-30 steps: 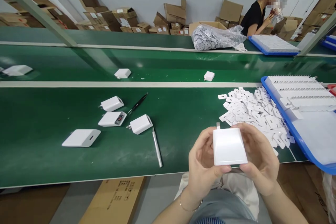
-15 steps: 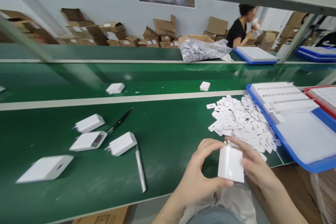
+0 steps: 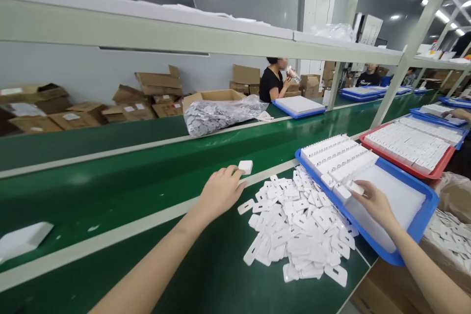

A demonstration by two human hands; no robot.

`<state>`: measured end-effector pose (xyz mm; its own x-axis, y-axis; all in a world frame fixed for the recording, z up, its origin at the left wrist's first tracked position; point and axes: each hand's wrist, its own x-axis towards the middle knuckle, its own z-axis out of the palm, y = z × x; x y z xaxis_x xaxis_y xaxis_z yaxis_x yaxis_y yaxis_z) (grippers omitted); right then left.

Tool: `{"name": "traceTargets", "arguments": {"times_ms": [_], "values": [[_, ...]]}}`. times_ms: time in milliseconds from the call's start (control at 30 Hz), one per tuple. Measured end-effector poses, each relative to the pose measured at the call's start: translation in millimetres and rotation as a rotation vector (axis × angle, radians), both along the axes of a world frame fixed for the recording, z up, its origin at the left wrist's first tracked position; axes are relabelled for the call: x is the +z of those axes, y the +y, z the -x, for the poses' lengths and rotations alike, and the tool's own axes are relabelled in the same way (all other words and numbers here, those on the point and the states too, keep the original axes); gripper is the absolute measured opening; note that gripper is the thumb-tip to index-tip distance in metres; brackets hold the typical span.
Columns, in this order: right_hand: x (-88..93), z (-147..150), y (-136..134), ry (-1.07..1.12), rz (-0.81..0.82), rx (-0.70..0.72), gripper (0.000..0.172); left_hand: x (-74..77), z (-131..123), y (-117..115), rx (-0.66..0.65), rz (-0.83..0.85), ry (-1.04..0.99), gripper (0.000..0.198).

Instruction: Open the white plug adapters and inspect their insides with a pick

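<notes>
Green filled the lower view: a long workbench (image 3: 206,265), with a pale shelf (image 3: 206,34) spanning overhead. Across the bench, a person in black (image 3: 270,86) held a clear cup-like object up, and cardboard boxes (image 3: 128,103) lined the wall! On the right sat a blue tray (image 3: 427,211), rows of white casings (image 3: 340,154) standing at its far left end, prongs up, with a bare white lining nearer in. Just beyond it, a red tray (image 3: 439,169)! Left of the blue tray spread a heap of slotted white plates (image 3: 298,225).

And the hands! Out stretched the left hand (image 3: 222,189), partly open over the pale dividing strip, fingers bent, thumb apart below; its fingertips were right at a loose casing (image 3: 246,167) on the green lane, though firm contact could not be told. Over the blue tray, the right hand (image 3: 375,201) had its fingers closed on a gripped casing (image 3: 353,187), just beside the front end of the rows. Far left, another casing (image 3: 27,240) lay on the lane, well apart from both hands.
</notes>
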<state>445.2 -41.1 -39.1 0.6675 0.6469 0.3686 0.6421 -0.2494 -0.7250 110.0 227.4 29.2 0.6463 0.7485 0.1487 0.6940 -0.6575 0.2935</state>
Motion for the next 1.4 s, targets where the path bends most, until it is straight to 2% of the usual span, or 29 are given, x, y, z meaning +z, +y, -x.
{"name": "traceTargets", "arguments": {"times_ms": [67, 167, 300, 367, 433, 500, 600, 667, 700, 767, 800, 867, 1000, 1167, 1300, 1400], "values": [[-8.7, 6.0, 6.2, -0.014, 0.021, 0.1, 0.046, -10.1, -25.3, 34.0, 0.068, 0.032, 0.019, 0.042], [-16.0, 7.5, 7.7, -0.054, 0.044, 0.168, 0.046, -31.9, -54.9, 61.7, 0.143, 0.076, 0.011, 0.043], [-17.8, 0.9, 5.2, -0.138, 0.056, 0.147, 0.05, -52.8, -81.8, 72.1, 0.203, 0.104, -0.077, 0.039], [-15.0, 6.3, 2.9, -0.206, 0.026, 0.105, 0.053, -54.3, -88.2, 72.9, 0.218, 0.124, -0.149, 0.037], [-10.4, 21.9, 1.1, -0.28, -0.009, 0.111, 0.046, -50.5, -86.6, 68.5, 0.211, 0.14, -0.244, 0.038], [-6.3, 45.3, 1.9, -0.442, 0.03, 0.184, 0.036, -43.4, -74.6, 54.0, 0.165, 0.124, -0.361, 0.045], [-6.4, 79.4, 8.3, -0.792, 0.197, 0.27, 0.028, -30.1, -37.8, 8.1, 0.027, 0.035, -0.525, 0.063], [-11.2, 91.0, 13.4, -0.916, 0.264, 0.29, 0.026, -20.9, -6.7, -33.5, -0.122, -0.048, -0.643, 0.072], [-14.1, 92.4, 15.7, -0.932, 0.274, 0.307, 0.024, -16.3, 8.5, -54.8, -0.251, -0.104, -0.745, 0.075], [-19.0, 88.1, 19.6, -0.913, 0.273, 0.353, 0.025, -7.2, 35.2, -93.4, -0.42, -0.181, -0.889, 0.076], [-20.2, 84.1, 21.4, -0.88, 0.27, 0.376, 0.027, -3.0, 46.2, -109.4, -0.467, -0.2, -0.938, 0.075], [-19.5, 76.7, 24.5, -0.753, 0.272, 0.415, 0.032, 3.5, 63.8, -133.9, -0.471, -0.196, -0.987, 0.073], [-6.6, 82.6, 26.4, -0.259, 0.27, 0.457, 0.05, 6.5, 85.5, -163.7, -0.384, -0.15, -1.032, 0.071], [8.3, 134.1, 23.5, 0.197, 0.161, 0.624, 0.054, 3.9, 93.5, -191.9, -0.299, -0.167, -1.049, 0.057], [12.3, 177.2, 21.8, 0.702, 0.063, 0.686, 0.053, -0.5, 90.3, -211.4, -0.238, -0.175, -1.04, 0.058], [17.8, 195.1, 18.1, 0.85, 0.012, 0.712, 0.048, -13.2, 85.0, -220.5, -0.157, -0.192, -0.989, 0.058]]}}
